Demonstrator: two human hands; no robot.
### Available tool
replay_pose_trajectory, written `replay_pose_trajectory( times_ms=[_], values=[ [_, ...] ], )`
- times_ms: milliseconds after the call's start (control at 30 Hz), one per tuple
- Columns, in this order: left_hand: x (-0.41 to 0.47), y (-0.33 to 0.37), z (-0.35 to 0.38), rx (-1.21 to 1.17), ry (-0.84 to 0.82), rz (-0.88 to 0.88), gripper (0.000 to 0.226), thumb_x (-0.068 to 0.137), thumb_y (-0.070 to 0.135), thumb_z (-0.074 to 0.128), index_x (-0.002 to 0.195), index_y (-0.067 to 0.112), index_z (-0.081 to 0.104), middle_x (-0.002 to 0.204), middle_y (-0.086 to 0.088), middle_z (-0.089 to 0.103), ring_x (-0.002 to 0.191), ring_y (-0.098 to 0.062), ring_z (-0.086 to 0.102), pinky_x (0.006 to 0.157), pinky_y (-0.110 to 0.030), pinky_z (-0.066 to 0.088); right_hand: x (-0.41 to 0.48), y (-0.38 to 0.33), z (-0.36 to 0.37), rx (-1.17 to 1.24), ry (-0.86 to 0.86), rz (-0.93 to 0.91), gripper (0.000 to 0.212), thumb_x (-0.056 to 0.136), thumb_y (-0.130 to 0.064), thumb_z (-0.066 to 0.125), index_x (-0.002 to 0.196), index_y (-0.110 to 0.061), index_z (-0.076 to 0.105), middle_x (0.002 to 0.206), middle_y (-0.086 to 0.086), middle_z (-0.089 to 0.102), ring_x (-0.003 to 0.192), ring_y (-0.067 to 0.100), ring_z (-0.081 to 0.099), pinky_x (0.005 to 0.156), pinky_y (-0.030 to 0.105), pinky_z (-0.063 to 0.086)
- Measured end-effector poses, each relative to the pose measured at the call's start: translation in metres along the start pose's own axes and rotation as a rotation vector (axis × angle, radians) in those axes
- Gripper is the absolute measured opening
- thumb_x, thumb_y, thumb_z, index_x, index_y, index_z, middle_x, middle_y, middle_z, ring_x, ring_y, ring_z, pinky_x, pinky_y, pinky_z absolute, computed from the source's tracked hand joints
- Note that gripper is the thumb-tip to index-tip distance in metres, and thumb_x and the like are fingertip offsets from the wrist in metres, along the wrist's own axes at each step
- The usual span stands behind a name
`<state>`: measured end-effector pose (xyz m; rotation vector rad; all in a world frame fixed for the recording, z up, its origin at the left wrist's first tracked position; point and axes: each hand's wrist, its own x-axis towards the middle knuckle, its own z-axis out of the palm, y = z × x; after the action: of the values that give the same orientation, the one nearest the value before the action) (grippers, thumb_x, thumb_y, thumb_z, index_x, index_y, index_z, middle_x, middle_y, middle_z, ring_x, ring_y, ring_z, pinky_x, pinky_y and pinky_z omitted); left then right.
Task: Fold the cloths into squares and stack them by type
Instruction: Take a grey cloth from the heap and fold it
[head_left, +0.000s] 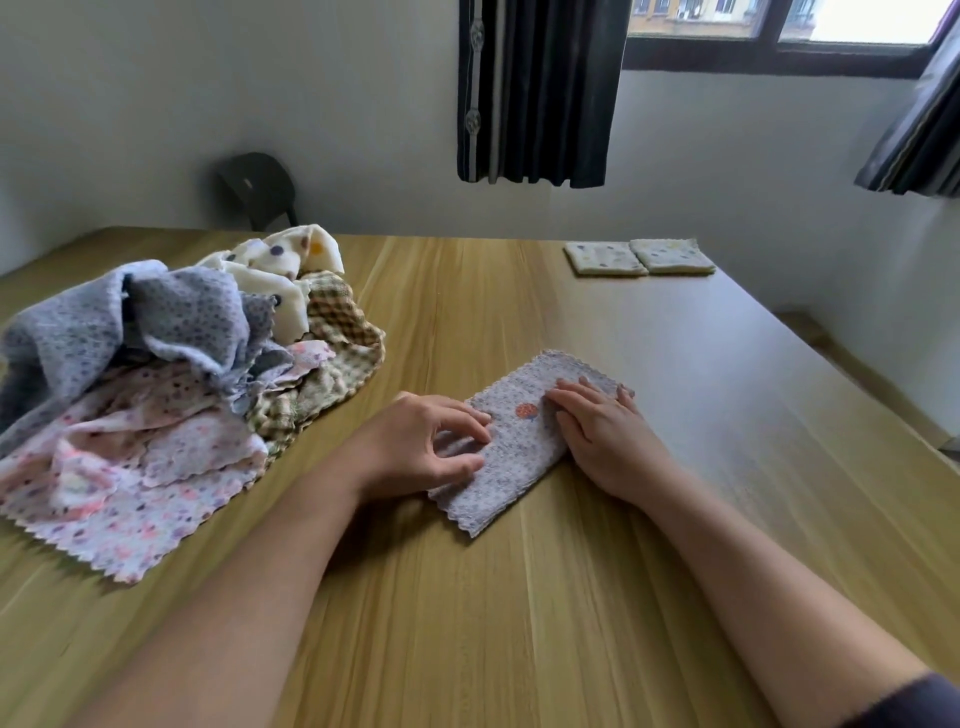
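pressing both hands (519, 441) on a folded grey cloth (524, 441) on the table (519, 597).

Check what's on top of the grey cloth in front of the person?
Both hands: the left hand grips its left edge, and the right hand lies flat on the grey cloth. Fabric beneath the palms is hidden.

Both forearms are bare up to the elbows. The left hand (421, 447) and right hand (602, 436) wear no rings or watch. A dark sleeve (914, 701) edge shows at the right upper arm.
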<state>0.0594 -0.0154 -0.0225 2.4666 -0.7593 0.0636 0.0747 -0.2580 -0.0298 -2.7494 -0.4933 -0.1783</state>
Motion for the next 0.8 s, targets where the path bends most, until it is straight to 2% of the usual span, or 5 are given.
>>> replay_pose_trajectory(
  times_ms=[167,367,500,633,800],
  values=[
    [0.003,0.002,0.004,0.363,-0.086,-0.185,0.096,0.062,0.084,0.014,0.145,0.039,0.032,0.153,0.02,0.024,0.139,-0.002,0.018,0.103,-0.034,0.014,-0.002,-0.002,-0.003,0.034,0.077,-0.131,0.057,0.088,0.0,0.041,0.141,-0.022,0.043,0.152,-0.005,0.035,0.145,0.01,0.018,0.12,0.04,0.002],
    [0.001,-0.004,0.006,0.176,0.237,-0.136,0.019,0.082,0.05,0.065,0.085,0.032,0.06,0.104,0.015,0.056,0.106,-0.007,0.05,0.089,-0.03,0.022,-0.002,0.002,0.001,0.052,0.069,-0.211,0.056,0.087,-0.015,0.058,0.14,-0.026,0.044,0.151,-0.007,0.035,0.145,0.009,0.018,0.12,0.04,0.009],
    [0.004,0.001,0.01,0.003,0.325,-0.1,0.028,0.077,0.061,0.053,0.076,0.033,0.054,0.082,0.016,0.055,0.085,-0.003,0.053,0.082,-0.031,0.03,0.0,-0.006,0.006,0.125,0.117,-0.357,0.049,0.085,-0.027,0.068,0.132,-0.023,0.054,0.143,-0.006,0.047,0.139,0.009,0.032,0.117,0.038,0.019],
    [0.0,0.003,0.003,0.02,0.225,0.014,0.045,0.068,0.061,0.068,0.099,0.03,0.058,0.105,0.018,0.058,0.102,0.001,0.052,0.092,-0.033,0.035,0.001,-0.009,0.009,0.274,0.205,-0.373,0.025,0.084,-0.018,0.06,0.107,-0.012,0.069,0.111,0.002,0.07,0.103,0.019,0.066,0.087,0.041,0.053],
    [-0.001,-0.008,-0.002,0.003,0.323,0.068,0.029,0.078,0.014,0.076,0.101,0.025,0.063,0.116,0.01,0.064,0.112,-0.007,0.059,0.094,-0.042,0.048,-0.004,-0.004,0.0,0.402,0.298,-0.296,0.011,0.086,-0.007,0.057,0.092,-0.01,0.065,0.08,-0.006,0.067,0.067,0.013,0.061,0.06,0.029,0.047]
  ],
)
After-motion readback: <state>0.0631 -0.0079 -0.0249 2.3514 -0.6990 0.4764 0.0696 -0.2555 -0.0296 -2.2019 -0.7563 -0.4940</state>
